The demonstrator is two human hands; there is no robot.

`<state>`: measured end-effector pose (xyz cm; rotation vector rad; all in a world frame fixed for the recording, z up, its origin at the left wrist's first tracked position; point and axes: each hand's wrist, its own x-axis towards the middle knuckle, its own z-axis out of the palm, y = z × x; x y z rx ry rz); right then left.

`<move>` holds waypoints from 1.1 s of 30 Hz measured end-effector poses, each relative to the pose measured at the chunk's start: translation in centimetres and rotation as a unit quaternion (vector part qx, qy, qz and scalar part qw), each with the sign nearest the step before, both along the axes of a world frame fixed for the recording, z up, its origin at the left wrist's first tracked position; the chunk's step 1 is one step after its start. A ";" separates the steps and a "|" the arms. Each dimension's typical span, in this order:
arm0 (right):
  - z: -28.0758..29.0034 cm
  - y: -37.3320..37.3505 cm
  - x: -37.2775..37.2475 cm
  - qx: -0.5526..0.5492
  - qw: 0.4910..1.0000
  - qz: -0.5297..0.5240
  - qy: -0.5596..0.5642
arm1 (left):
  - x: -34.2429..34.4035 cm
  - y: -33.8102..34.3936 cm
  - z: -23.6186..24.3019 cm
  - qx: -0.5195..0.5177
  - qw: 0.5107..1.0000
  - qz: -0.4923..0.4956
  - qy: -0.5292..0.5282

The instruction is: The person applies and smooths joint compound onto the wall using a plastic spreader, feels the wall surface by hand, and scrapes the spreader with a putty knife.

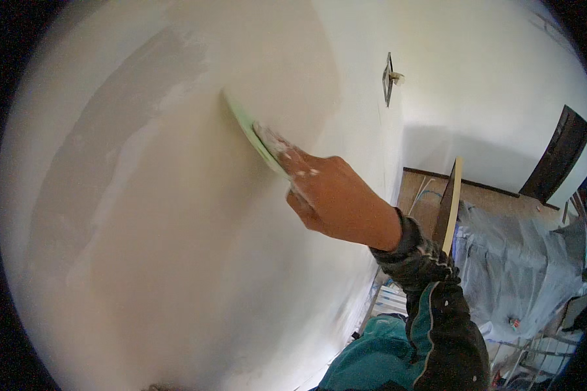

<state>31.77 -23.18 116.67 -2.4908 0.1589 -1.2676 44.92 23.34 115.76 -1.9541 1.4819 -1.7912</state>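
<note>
My right hand (346, 202), dusted with white on its fingers, is closed on a thin, flat, pale green spreader (251, 133). The tool is held up against the plastered wall (195, 215), its far end pointing up and left; its grip is hidden by my fingers. Around it the wall carries a broad beige patch, with a greyer curved band (104, 130) further left. My right arm, in a dark sleeve with a teal stripe, reaches in from the lower right. My left hand is out of sight.
An open wall box with a metal frame (389, 79) juts from the wall, upper right. Clear plastic sheeting (515, 260) drapes over things at right, beside a wooden board on edge (451, 205). A dark panel (557, 153) leans on the far wall. A metal ladder-like frame (535, 355) stands lower right.
</note>
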 end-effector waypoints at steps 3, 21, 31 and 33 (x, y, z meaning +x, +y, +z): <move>-1.9 -2.2 -3.2 -0.038 0.996 -0.057 -0.065 | -0.2 1.9 -0.7 -0.003 0.999 0.036 0.024; -6.9 -4.8 0.8 -0.003 0.985 -0.168 -0.035 | -1.1 3.9 -1.8 -0.024 0.999 0.029 -0.011; -6.8 -21.5 0.1 0.052 0.965 -0.217 -0.141 | -1.4 5.5 -3.0 -0.042 0.998 0.051 -0.021; -7.1 -22.1 0.7 -0.008 0.961 -0.232 -0.151 | -0.9 5.7 -3.1 -0.043 0.997 0.058 -0.018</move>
